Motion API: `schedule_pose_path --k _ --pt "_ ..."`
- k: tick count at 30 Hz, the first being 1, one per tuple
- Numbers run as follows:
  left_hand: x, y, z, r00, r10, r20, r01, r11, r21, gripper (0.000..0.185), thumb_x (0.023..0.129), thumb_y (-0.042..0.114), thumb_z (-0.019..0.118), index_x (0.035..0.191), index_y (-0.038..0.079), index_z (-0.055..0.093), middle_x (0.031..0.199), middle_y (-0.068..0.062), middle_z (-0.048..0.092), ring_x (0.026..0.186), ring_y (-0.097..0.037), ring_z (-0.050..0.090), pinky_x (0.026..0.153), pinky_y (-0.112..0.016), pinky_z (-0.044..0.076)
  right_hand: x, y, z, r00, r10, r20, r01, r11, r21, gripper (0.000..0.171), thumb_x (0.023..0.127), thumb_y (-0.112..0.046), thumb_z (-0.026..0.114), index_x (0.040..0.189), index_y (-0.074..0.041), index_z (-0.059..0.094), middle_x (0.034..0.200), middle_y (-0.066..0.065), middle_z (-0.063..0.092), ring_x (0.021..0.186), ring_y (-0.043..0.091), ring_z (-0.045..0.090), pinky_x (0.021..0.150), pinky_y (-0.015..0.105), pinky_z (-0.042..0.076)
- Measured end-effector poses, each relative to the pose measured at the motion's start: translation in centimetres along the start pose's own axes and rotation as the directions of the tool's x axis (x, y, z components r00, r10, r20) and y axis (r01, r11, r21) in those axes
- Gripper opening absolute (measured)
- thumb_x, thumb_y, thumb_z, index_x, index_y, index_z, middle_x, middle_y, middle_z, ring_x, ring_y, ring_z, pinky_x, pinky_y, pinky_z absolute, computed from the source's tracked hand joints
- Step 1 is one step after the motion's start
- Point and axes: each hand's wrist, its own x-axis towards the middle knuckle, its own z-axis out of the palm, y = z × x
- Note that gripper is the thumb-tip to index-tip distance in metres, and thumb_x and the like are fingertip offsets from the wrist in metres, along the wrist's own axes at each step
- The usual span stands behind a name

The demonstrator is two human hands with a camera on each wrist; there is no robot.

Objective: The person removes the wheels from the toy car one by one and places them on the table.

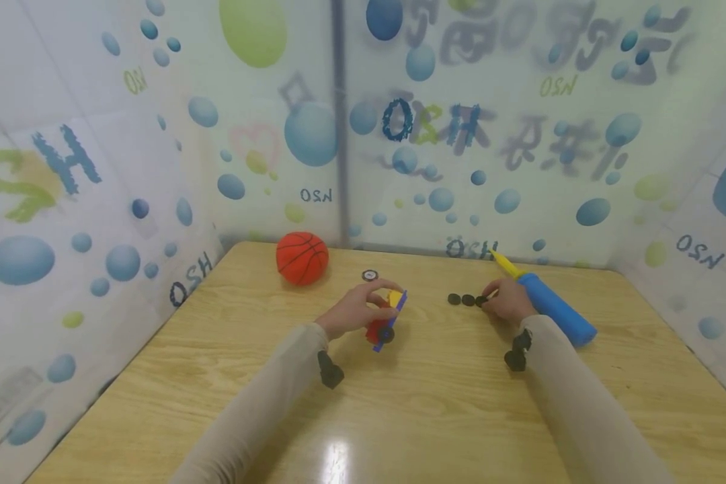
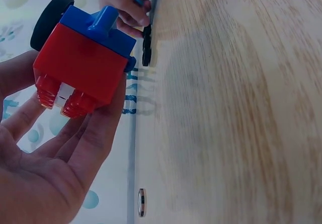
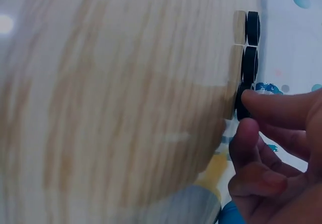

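My left hand [image 1: 363, 308] grips a toy car [image 1: 387, 317] just above the table's middle. In the left wrist view the car [image 2: 83, 68] has a red body, a blue top and a black wheel [image 2: 50, 15], and my fingers [image 2: 75, 148] curl under it. To the right, three black wheels [image 1: 467, 300] lie in a row on the table. My right hand [image 1: 490, 300] pinches the nearest wheel [image 3: 241, 103] between thumb and index finger, while the other two wheels [image 3: 250, 45] lie loose beside it.
A blue pump [image 1: 553, 309] with a yellow nozzle lies just right of my right hand. An orange basketball [image 1: 302, 257] sits at the back left, and a small ring [image 1: 370, 274] lies behind the car. Bubble-patterned walls enclose the wooden table [image 1: 435, 403] on three sides.
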Motion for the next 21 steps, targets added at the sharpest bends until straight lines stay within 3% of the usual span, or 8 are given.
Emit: schedule_pose_path --k 13,21 --pt "0.5 -0.4 0.2 1.0 0.016 -0.015 -0.017 1.0 -0.015 0.043 0.094 0.023 0.071 0.134 0.03 0.058 0.123 -0.013 0.067 0.109 -0.024 0.066 0.073 -0.033 0.06 -0.4 0.1 -0.8 1.0 0.01 0.023 -0.011 0.999 0.039 0.047 0.093 -0.018 0.068 0.131 0.006 0.056 0.12 0.03 0.064 0.083 0.023 0.069 0.07 0.031 0.056" --pt "0.7 -0.6 0.2 0.999 -0.024 -0.038 0.022 0.997 -0.075 0.043 0.094 0.023 0.07 0.134 0.031 0.057 0.12 -0.015 0.066 0.094 -0.021 0.069 0.072 -0.033 0.06 -1.1 -1.7 -1.0 0.997 -0.067 0.027 0.067 0.997 0.028 0.043 0.099 -0.025 0.06 0.132 0.003 0.058 0.119 0.029 0.067 0.08 0.02 0.07 0.071 0.036 0.058"
